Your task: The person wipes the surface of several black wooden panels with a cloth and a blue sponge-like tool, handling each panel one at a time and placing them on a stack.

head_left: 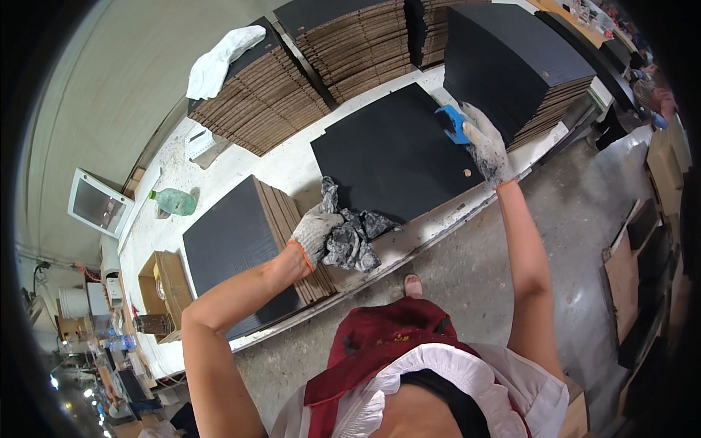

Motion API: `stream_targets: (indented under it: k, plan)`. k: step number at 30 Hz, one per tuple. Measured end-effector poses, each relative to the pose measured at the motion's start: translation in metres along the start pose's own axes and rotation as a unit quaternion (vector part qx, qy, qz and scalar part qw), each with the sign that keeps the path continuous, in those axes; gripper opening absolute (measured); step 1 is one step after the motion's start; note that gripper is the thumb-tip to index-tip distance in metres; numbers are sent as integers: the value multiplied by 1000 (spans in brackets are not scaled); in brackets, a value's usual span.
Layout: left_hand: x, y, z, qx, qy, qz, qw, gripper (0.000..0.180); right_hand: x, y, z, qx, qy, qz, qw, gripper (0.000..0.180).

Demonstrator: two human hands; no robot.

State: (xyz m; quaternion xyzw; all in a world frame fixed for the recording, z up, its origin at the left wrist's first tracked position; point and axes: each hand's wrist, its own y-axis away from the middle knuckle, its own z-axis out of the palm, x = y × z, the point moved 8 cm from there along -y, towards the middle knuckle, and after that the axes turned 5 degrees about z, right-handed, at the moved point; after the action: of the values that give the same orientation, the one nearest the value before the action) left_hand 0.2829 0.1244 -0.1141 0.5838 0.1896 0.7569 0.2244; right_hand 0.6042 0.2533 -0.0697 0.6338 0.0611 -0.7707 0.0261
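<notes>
A flat black panel lies on the white worktable in front of me. My left hand, in a smudged white knit glove, is closed on a crumpled rag stained grey and black. The rag hangs over the panel's near left corner. At the panel's right edge, my right hand, in a similar glove, is closed round a small curved blue plastic tool. The tool's exact kind is not clear, as the fingers cover part of it. A small pale round spot shows near the panel's right corner.
A low stack of black panels lies at left. Taller stacks line the far side, one topped by a white cloth; another stack stands at right. A green bottle, cardboard box and white-framed screen are at far left.
</notes>
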Motion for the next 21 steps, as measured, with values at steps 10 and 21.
stream_targets:
  k: [10, 21]
  plan:
    - [7, -49, 20, 38, -23, 11, 999, 21, 40, -51, -43, 13, 11, -6, 1000, 52]
    - [18, -52, 49, -56, -59, 15, 997, 17, 49, -54, -70, 28, 41, -17, 999, 59]
